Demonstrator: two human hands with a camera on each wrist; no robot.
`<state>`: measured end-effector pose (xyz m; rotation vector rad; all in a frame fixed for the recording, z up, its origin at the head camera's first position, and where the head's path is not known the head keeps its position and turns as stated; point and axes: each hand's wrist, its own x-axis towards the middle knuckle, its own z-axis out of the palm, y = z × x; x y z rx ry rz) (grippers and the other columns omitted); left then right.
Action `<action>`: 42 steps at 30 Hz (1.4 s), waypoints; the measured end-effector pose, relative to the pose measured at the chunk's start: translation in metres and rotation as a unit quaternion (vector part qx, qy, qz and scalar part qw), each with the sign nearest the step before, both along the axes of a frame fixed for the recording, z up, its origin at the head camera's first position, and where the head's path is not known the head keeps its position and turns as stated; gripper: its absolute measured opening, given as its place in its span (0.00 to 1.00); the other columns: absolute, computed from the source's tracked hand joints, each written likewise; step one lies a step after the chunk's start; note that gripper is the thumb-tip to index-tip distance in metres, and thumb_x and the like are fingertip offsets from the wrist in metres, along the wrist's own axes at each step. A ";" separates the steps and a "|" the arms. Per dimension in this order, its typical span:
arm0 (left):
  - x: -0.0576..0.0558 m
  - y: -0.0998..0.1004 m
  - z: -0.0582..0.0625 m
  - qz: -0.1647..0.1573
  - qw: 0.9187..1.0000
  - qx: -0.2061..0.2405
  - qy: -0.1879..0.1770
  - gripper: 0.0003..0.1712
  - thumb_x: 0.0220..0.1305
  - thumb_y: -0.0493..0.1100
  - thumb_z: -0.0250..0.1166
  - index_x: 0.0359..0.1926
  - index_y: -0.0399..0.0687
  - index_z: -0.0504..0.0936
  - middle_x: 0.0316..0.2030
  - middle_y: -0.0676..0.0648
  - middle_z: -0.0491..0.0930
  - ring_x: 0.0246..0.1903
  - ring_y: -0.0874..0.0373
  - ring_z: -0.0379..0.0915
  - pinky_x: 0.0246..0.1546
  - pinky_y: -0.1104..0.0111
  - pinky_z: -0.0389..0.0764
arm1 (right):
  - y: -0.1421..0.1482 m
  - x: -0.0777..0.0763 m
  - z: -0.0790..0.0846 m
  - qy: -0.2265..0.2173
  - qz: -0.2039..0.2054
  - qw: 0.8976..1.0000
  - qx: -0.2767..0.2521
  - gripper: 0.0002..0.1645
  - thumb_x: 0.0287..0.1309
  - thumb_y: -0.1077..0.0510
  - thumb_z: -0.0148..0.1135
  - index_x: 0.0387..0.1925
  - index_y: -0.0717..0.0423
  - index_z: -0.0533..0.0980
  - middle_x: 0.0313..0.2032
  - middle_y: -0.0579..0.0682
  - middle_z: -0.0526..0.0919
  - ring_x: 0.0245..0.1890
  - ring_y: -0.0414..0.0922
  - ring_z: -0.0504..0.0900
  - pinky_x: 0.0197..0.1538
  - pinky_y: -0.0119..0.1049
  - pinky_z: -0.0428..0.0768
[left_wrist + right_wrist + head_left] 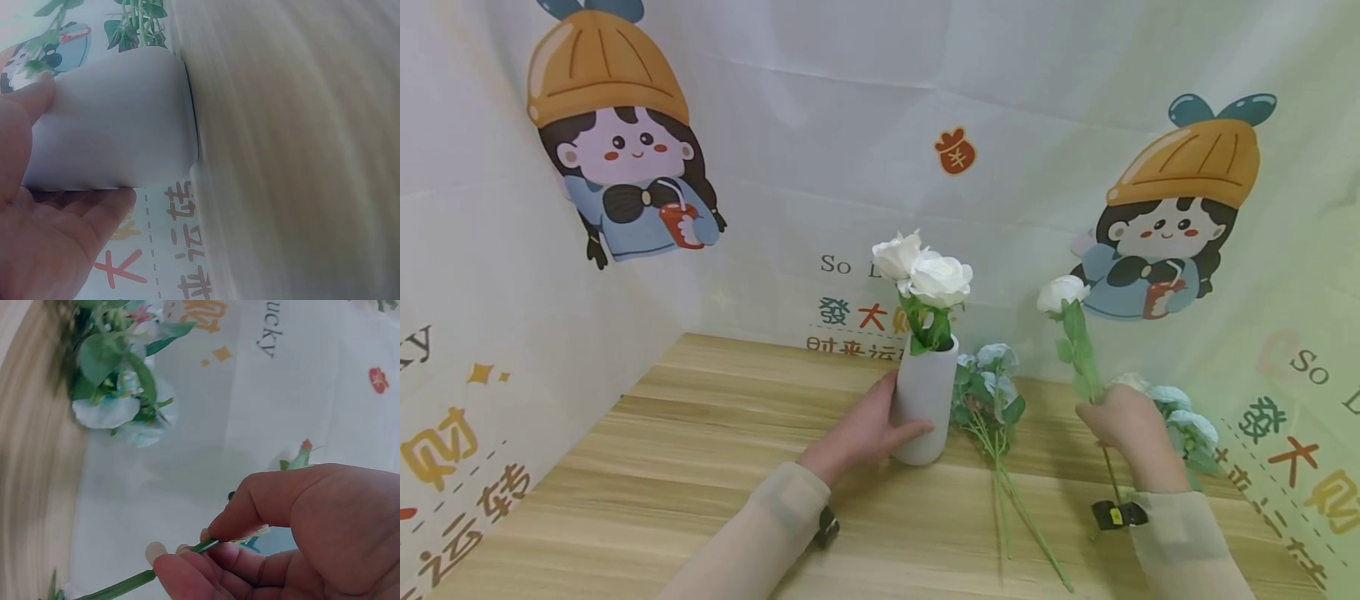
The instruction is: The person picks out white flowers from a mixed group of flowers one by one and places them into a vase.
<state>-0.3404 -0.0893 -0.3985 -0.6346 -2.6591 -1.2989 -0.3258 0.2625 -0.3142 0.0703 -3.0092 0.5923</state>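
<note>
A white vase (922,400) stands upright on the wooden table with two white roses (938,277) in its mouth. My left hand (872,429) grips the vase low on its side; in the left wrist view the thumb and fingers (112,215) lie on opposite sides of it. To the right, my right hand (1123,429) pinches the green stem (122,586) of another white rose (1063,294), held with its bloom up and its lower stem hanging below the hand. Thumb and fingertips meet on that stem in the right wrist view.
Pale blue flowers (997,360) with long stems lie on the table (715,467) just right of the vase. More blue flowers (1191,429) are behind my right hand. A printed cloth backdrop (820,167) rises along the table's back and sides.
</note>
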 end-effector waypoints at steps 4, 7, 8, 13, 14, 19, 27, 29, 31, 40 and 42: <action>0.000 0.000 0.000 -0.001 1.000 -0.002 0.001 0.55 0.60 0.59 0.71 0.75 0.43 0.49 0.65 0.42 0.64 0.60 0.53 0.63 0.62 0.54 0.70 | -0.004 0.003 0.003 0.037 0.013 0.999 -0.012 0.25 0.63 0.53 0.54 0.11 0.52 0.66 0.11 0.46 0.73 0.13 0.43 0.69 0.16 0.35 0.67; 0.000 0.000 0.000 -0.001 1.000 -0.002 0.000 0.55 0.60 0.59 0.71 0.75 0.43 0.49 0.65 0.43 0.63 0.60 0.53 0.63 0.62 0.54 0.69 | -0.008 0.004 0.006 0.060 0.022 0.998 -0.019 0.25 0.63 0.56 0.52 0.10 0.51 0.61 0.10 0.44 0.64 0.12 0.42 0.61 0.16 0.33 0.63; 0.000 0.000 0.001 -0.001 1.000 -0.002 -0.001 0.55 0.60 0.59 0.71 0.75 0.43 0.49 0.65 0.43 0.63 0.60 0.53 0.63 0.62 0.54 0.69 | -0.010 0.005 0.007 0.067 0.024 0.997 -0.020 0.23 0.63 0.56 0.52 0.12 0.53 0.64 0.11 0.45 0.65 0.14 0.42 0.62 0.17 0.34 0.65; 0.001 0.000 0.002 -0.001 1.000 -0.003 -0.005 0.55 0.60 0.59 0.71 0.75 0.43 0.50 0.65 0.42 0.63 0.60 0.52 0.63 0.62 0.53 0.69 | -0.014 0.008 0.009 0.083 0.026 0.996 -0.020 0.16 0.64 0.57 0.52 0.36 0.70 0.75 0.28 0.59 0.78 0.27 0.52 0.74 0.29 0.48 0.78; 0.001 0.000 0.002 0.000 1.000 -0.004 -0.006 0.55 0.60 0.59 0.71 0.75 0.43 0.49 0.65 0.42 0.63 0.60 0.52 0.63 0.62 0.53 0.69 | -0.015 0.008 0.009 0.086 0.026 0.996 -0.021 0.18 0.65 0.57 0.52 0.42 0.72 0.75 0.33 0.62 0.79 0.31 0.54 0.76 0.32 0.51 0.79; 0.001 0.001 0.001 0.005 1.000 -0.004 -0.008 0.54 0.60 0.58 0.71 0.75 0.44 0.50 0.65 0.43 0.64 0.60 0.53 0.63 0.62 0.54 0.69 | -0.018 0.008 0.007 0.112 0.036 0.993 -0.026 0.18 0.66 0.59 0.49 0.45 0.73 0.74 0.38 0.66 0.80 0.34 0.57 0.77 0.34 0.54 0.79; 0.000 0.000 0.001 -0.001 1.000 0.002 -0.003 0.54 0.61 0.58 0.71 0.75 0.43 0.50 0.65 0.42 0.64 0.60 0.52 0.63 0.62 0.53 0.69 | -0.021 0.007 0.008 0.163 0.039 0.986 -0.020 0.14 0.69 0.60 0.48 0.40 0.70 0.74 0.32 0.64 0.80 0.30 0.56 0.77 0.28 0.50 0.78; 0.000 0.000 0.001 -0.001 1.000 0.002 -0.002 0.55 0.61 0.58 0.71 0.75 0.42 0.49 0.65 0.42 0.63 0.60 0.52 0.63 0.62 0.53 0.69 | -0.021 0.007 0.008 0.167 0.038 0.985 -0.023 0.15 0.69 0.60 0.48 0.42 0.71 0.74 0.34 0.65 0.80 0.32 0.57 0.78 0.30 0.52 0.79; -0.001 0.000 0.000 0.001 1.000 0.000 -0.002 0.55 0.60 0.59 0.71 0.75 0.42 0.49 0.65 0.42 0.63 0.60 0.52 0.63 0.62 0.53 0.69 | -0.022 0.007 0.007 0.169 0.039 0.984 -0.025 0.16 0.70 0.60 0.48 0.44 0.72 0.74 0.36 0.66 0.80 0.34 0.59 0.78 0.32 0.54 0.80; -0.002 0.000 -0.002 0.004 1.000 -0.005 -0.001 0.56 0.60 0.61 0.70 0.76 0.44 0.48 0.67 0.42 0.62 0.62 0.53 0.60 0.64 0.54 0.67 | -0.024 0.006 0.006 0.179 0.040 0.983 -0.033 0.16 0.72 0.60 0.49 0.47 0.73 0.73 0.39 0.68 0.80 0.37 0.60 0.79 0.36 0.57 0.79; -0.002 0.001 -0.001 0.004 1.000 -0.006 -0.001 0.56 0.60 0.61 0.70 0.76 0.44 0.48 0.67 0.42 0.62 0.62 0.52 0.60 0.64 0.53 0.66 | -0.024 0.006 0.006 0.189 0.039 0.981 -0.037 0.16 0.72 0.60 0.49 0.47 0.73 0.74 0.39 0.68 0.80 0.37 0.61 0.79 0.36 0.58 0.79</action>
